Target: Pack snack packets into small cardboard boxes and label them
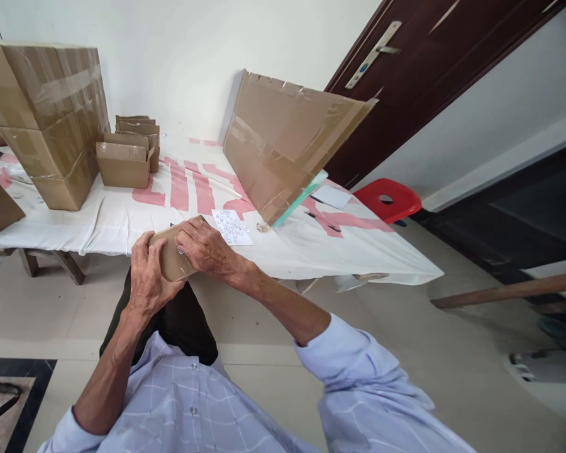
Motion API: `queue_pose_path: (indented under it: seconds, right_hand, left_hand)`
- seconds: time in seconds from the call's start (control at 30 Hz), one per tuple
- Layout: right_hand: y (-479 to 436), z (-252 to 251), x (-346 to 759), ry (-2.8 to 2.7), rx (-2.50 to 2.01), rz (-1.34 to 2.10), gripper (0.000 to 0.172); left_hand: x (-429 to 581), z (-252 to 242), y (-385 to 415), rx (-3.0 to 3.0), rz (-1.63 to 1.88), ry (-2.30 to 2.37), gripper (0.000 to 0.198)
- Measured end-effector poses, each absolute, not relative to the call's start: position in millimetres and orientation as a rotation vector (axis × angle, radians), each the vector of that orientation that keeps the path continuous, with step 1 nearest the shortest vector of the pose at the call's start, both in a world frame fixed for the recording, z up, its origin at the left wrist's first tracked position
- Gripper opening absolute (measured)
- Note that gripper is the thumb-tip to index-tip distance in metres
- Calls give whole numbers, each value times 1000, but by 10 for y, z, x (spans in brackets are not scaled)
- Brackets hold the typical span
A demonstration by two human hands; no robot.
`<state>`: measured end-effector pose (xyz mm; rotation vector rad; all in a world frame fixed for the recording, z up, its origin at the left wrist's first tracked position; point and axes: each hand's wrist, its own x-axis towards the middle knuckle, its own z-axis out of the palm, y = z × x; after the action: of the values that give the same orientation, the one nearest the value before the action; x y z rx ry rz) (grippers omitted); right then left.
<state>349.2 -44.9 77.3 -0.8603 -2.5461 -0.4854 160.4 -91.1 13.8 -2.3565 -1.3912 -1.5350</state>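
A small brown cardboard box is held above my lap, just off the front edge of the table. My left hand wraps around its left side, thumb along the lower edge and fingers over the top. My right hand rests on the box's right part with curled, closed fingers. A small shiny bit shows at those fingertips, too small to identify. Beyond my right hand, a white sheet dotted with many small clear pieces lies on the table.
White cloth with red print covers the table. Taped cartons are stacked at left, beside smaller open boxes. A large cardboard panel leans upright near a pen. A red stool stands beyond the right end.
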Motion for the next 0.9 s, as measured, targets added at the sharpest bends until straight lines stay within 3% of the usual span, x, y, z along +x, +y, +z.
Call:
queue_pose_path:
  seconds: [0.47, 0.73, 0.9]
  right_hand:
    - [-404, 675, 3507, -2389, -793, -330, 24]
    - [-541, 939, 3737, -1803, -713, 51, 11]
    - [-229, 753, 4386, -1496, -1020, 115, 15]
  left_hand:
    - [1563, 239, -860, -2385, -1496, -1399, 85]
    - [1479, 397, -762, -2353, -1515, -1411, 78]
    - [1174, 550, -654, -2274, -1542, -1526, 77]
